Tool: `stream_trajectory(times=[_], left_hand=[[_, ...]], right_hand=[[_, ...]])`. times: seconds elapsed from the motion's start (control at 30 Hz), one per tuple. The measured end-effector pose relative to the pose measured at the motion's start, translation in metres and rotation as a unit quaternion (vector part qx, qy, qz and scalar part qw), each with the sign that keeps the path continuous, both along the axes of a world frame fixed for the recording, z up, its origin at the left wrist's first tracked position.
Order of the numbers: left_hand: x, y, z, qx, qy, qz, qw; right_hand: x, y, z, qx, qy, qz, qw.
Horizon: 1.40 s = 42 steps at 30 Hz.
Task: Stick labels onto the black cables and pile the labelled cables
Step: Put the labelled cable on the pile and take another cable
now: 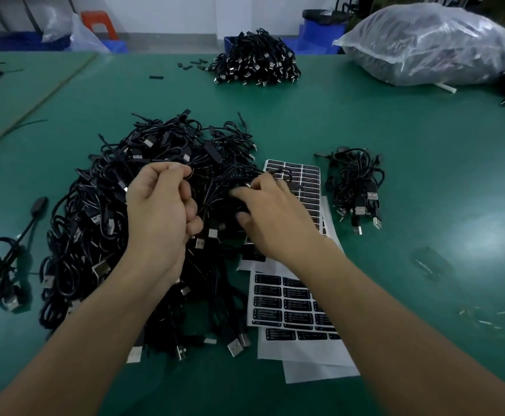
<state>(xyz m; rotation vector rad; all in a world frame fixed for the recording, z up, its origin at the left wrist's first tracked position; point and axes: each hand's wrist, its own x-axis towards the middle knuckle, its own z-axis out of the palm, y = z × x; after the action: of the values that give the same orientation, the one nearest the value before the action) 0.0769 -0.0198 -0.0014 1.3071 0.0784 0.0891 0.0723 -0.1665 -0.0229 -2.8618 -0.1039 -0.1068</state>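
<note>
Green mat [395,145]: our work surface; every place below is given from the big heap.
Clear bag [431,43]: far beyond the heap and to its right; we judge it stock waiting its turn.
Big heap [95,205]: tangled black cables in mid-mat, close in front of us so both hands reach it; we take these as unlabelled.
Far pile [257,58]: straight beyond the heap, well apart.
Label sheets [293,298]: just right of the heap, partly under its edge, so a label is a short reach away.
Small pile [356,187]: right of the heap, past the sheets; probably the labelled cables, kept separate.
Lone cable [8,259]: left of the heap, apart.
Left hand [158,214]: over the heap's middle, fingers curled round a few strands, lifting them clear.
Right hand [272,217]: at the heap's right edge, fingertips pinching a strand; we judge we are teasing one cable loose.
</note>
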Motion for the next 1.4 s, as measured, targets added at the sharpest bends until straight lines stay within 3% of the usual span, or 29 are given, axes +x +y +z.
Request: stream_trajectory(times=[0.13, 0.2, 0.37, 0.43, 0.5, 0.63, 0.8, 0.97, 1.07, 1.13, 1.17, 1.27, 1.4], left_hand=[[-0.001, -0.002, 0.0, 0.026, -0.047, 0.004, 0.999], [-0.002, -0.003, -0.003, 0.091, -0.095, 0.004, 0.991], [-0.004, -0.001, -0.014, 0.352, -0.195, -0.013, 0.916], [-0.005, -0.001, -0.016, 0.395, -0.211, -0.013, 0.894], [-0.007, -0.001, -0.016, 0.382, -0.229, -0.001, 0.895], [-0.008, 0.0, -0.014, 0.358, -0.245, 0.018, 0.901], [-0.005, 0.005, -0.013, 0.471, -0.274, 0.073, 0.835], [-0.006, 0.005, -0.01, 0.539, -0.303, 0.107, 0.778], [-0.009, 0.007, -0.001, 0.497, -0.287, 0.058, 0.817], [-0.011, 0.008, 0.005, 0.456, -0.222, -0.036, 0.861], [-0.013, 0.008, 0.007, 0.459, -0.185, -0.085, 0.865], [-0.019, 0.001, 0.011, 0.54, -0.137, -0.148, 0.817], [-0.019, 0.004, 0.016, 0.606, -0.197, -0.038, 0.769]], right_hand=[[0.004, 0.001, -0.002, 0.052, -0.104, -0.027, 0.993], [0.004, -0.001, 0.006, 0.093, -0.151, -0.031, 0.984], [0.002, -0.005, 0.028, 0.156, -0.284, -0.004, 0.946], [0.0, -0.007, 0.032, 0.216, -0.302, 0.025, 0.928], [-0.003, -0.01, 0.032, 0.254, -0.31, 0.053, 0.915], [-0.008, -0.016, 0.022, 0.296, -0.309, 0.094, 0.899], [-0.013, -0.018, 0.005, 0.33, -0.28, 0.115, 0.894], [-0.012, -0.032, -0.01, 0.245, -0.199, 0.025, 0.949], [-0.014, -0.04, -0.016, 0.277, -0.17, -0.02, 0.946], [-0.015, -0.044, -0.017, 0.286, -0.136, -0.047, 0.947], [-0.015, -0.045, -0.018, 0.28, -0.119, -0.054, 0.951], [-0.019, -0.049, -0.018, 0.28, -0.099, -0.055, 0.953], [-0.029, -0.055, -0.013, 0.329, -0.087, -0.071, 0.938]])
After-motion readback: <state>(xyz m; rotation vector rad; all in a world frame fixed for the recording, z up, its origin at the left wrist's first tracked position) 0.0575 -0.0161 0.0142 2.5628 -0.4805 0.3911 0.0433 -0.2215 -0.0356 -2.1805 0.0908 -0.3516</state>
